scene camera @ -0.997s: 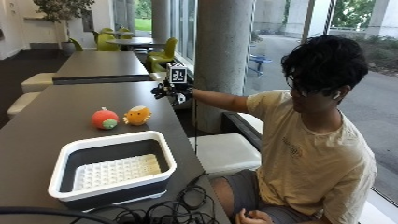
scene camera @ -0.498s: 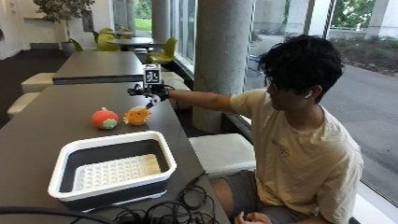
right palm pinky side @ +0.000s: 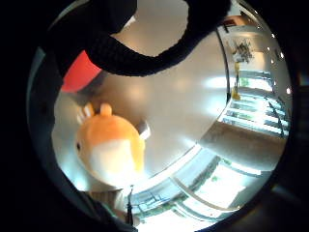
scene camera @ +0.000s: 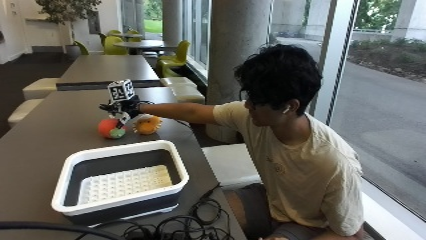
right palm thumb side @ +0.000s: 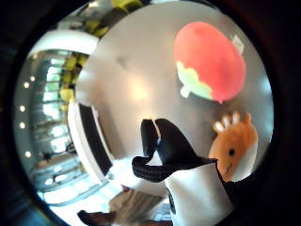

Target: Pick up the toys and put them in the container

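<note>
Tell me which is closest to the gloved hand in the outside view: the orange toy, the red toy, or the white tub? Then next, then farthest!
1 and 2. The red toy and orange toy sit side by side just under the gloved hand; too close to call.
3. The white tub, nearer the table's front end, is farthest.

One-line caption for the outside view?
Gloved right hand hovers over red toy and orange toy; container waits empty.
</note>
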{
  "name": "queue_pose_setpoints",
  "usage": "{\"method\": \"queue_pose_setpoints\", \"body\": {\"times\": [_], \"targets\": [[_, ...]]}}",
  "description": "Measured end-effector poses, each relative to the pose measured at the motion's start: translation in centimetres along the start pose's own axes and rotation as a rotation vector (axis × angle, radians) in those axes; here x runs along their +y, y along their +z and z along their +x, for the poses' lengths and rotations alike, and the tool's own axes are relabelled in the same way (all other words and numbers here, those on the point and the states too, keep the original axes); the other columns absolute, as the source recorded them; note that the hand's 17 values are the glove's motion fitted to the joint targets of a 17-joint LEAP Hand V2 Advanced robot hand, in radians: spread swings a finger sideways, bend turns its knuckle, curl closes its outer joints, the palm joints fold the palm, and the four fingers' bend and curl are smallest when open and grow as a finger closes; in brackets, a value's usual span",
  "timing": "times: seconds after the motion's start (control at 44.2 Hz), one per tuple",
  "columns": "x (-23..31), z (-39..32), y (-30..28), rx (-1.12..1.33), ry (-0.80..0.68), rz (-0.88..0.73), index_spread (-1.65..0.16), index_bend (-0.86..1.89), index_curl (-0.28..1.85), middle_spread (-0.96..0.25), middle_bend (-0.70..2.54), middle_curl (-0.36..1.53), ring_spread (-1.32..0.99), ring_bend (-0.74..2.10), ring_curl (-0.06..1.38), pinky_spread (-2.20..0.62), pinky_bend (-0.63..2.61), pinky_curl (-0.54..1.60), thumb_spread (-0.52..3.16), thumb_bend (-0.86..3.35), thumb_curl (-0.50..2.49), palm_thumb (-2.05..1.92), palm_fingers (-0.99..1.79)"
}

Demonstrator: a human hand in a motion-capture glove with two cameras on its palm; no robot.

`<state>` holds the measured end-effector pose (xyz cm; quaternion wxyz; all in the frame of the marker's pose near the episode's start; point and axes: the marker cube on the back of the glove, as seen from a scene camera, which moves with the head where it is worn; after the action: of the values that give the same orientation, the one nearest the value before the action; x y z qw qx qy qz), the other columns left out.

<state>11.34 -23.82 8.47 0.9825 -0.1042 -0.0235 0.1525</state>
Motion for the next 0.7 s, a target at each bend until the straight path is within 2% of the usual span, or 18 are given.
{"method": "queue_pose_setpoints", "body": {"times": [0.226, 0.362, 0.476, 0.498, 0.544, 0.589, 0.702], "targets": [[-4.5, -1.0, 3.9, -0.009, 0.226, -0.143, -0.25, -0.06, 0.02, -0.03, 0.1, 0.19, -0.05, 0.31, 0.27, 0.02, 1.21, 0.42, 1.2, -0.01, 0.23, 0.06, -0.41], [-5.4, -1.6, 5.7, -0.098, 0.253, -0.173, -0.27, 0.0, 0.01, -0.01, 0.12, 0.19, -0.04, 0.38, 0.3, 0.02, 1.28, 0.43, 1.23, 0.03, 0.26, 0.16, -0.26], [-5.3, -2.1, 4.6, -0.101, 0.214, -0.081, -0.3, 0.25, 0.09, -0.07, 0.23, 0.23, -0.1, 0.53, 0.34, -0.06, 1.11, 0.38, 1.34, 0.13, 0.32, 0.33, 0.21], [-5.2, -2.3, 4.2, -0.092, 0.203, -0.066, -0.31, 0.22, 0.08, -0.07, 0.22, 0.23, -0.11, 0.5, 0.32, -0.06, 1.1, 0.37, 1.34, 0.13, 0.32, 0.33, 0.15], [-4.7, -2.7, 3.6, -0.075, 0.159, -0.041, -0.3, 0.25, 0.09, -0.11, 0.29, 0.25, -0.18, 0.67, 0.37, -0.15, 1.09, 0.36, 1.39, 0.21, 0.36, 0.46, 0.51], [-4.2, -3.1, 2.8, -0.065, 0.081, -0.01, -0.31, 0.25, 0.09, -0.13, 0.3, 0.26, -0.23, 0.72, 0.35, -0.21, 1.08, 0.33, 1.37, 0.25, 0.4, 0.55, 0.65], [-2.2, -4.7, 0.1, -0.129, -0.027, 0.063, -0.31, 0.28, 0.14, -0.19, 0.33, 0.3, -0.31, 0.79, 0.42, -0.3, 1.05, 0.35, 1.26, 0.27, 0.47, 0.65, 0.72]]}}
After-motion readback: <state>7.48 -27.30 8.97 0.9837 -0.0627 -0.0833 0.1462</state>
